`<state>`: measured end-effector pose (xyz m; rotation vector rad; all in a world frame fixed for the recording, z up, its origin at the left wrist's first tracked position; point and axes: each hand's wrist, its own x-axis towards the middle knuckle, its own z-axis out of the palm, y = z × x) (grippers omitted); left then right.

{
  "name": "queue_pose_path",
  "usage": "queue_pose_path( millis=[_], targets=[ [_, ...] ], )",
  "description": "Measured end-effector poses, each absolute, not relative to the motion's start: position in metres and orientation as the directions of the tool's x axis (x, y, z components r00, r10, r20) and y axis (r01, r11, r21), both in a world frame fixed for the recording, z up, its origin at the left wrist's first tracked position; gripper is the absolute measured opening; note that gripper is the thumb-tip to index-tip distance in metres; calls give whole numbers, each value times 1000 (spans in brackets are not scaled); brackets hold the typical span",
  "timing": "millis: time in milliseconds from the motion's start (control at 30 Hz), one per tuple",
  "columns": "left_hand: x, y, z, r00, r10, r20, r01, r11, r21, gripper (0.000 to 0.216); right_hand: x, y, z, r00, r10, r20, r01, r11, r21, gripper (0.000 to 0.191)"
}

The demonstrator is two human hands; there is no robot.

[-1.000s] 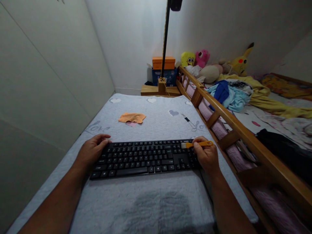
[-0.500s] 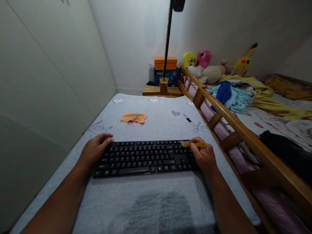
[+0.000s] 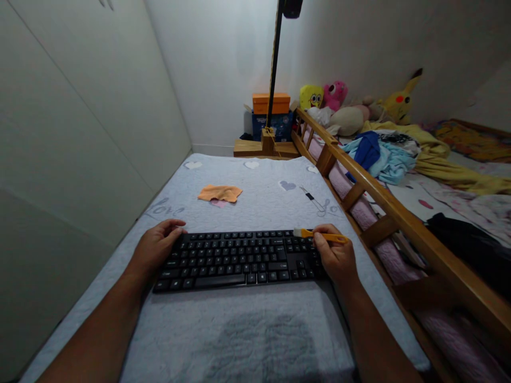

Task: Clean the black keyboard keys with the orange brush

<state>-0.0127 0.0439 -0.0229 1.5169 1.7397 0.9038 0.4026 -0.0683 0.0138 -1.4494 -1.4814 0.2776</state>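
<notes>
A black keyboard [image 3: 233,261] lies on the bedspread with its long side across my view. My left hand [image 3: 154,247] grips its left end, thumb along the top corner and the other fingers beyond the far edge, partly hidden. In my right hand [image 3: 337,258] is a small yellow-orange brush [image 3: 336,238], pinched between thumb and fingers. Its pale bristles point left, at the top row of keys near the right end. The keyboard's right end is partly covered by this hand.
An orange cloth [image 3: 220,193] and a thin metal tool with a black band [image 3: 310,196] lie beyond the keyboard. A wooden rail [image 3: 371,191] runs along the right, with clothes and plush toys past it. White cupboard doors [image 3: 80,133] stand at left.
The brush has shifted slightly in my right hand, so more of its handle shows at the right. Its bristles are a little farther left. My left hand stays on the keyboard.
</notes>
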Motion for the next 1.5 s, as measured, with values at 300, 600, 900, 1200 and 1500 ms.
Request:
queue_pose_path(
  millis=[300,600,900,1200,1500],
  targets=[
    [-11,44,-20,-127,991,-32,556,97,825,43,392,-61,9,104,860,500,720,282,-635,14],
    [-8,42,-16,-132,990,-42,567,110,816,45,393,-68,17,62,883,464,718,284,-635,20],
    [-9,41,-16,-125,991,-38,545,100,832,40,394,-71,16,203,829,522,654,281,-702,19],
    [-9,43,-17,-130,990,-57,541,119,832,43,390,-61,7,112,853,510,733,275,-622,16],
    [-13,44,-21,-122,992,-29,560,93,823,42,390,-68,15,85,887,454,705,269,-657,20]
  ],
)
